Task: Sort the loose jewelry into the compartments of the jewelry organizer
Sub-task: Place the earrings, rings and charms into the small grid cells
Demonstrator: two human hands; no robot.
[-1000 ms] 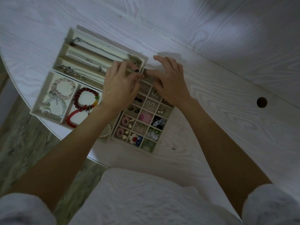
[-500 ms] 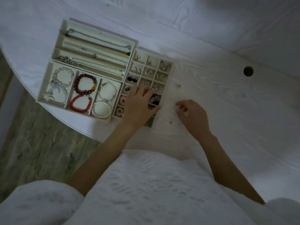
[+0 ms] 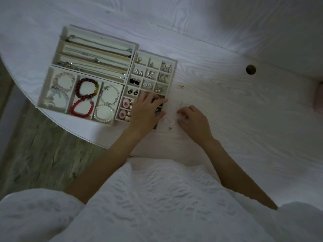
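Observation:
The jewelry organizer is three cream trays on the white table. A necklace tray [image 3: 97, 41] lies at the back, a bracelet tray [image 3: 43, 95] in front of it, and an earring grid tray [image 3: 172, 74] to their right. My left hand [image 3: 146, 112] rests with straight, spread fingers on the near compartments of the earring tray and hides them. My right hand [image 3: 194, 122] is on the table just right of that tray, fingertips curled down onto the surface; anything under them is hidden. A small loose gold earring [image 3: 180, 87] lies on the table beyond my right hand. A tiny dark piece [image 3: 170, 128] lies between my hands.
The round table edge [image 3: 57, 119] curves close to the trays' near left side, with wooden floor below. A cable hole [image 3: 251, 69] is in the tabletop at the back right. A pinkish object [image 3: 319, 96] sits at the right border.
Both hands drew back from the far end of the earring tray. The left settled on its near compartments and the right came down on the table beside it. Little moved in the last half second.

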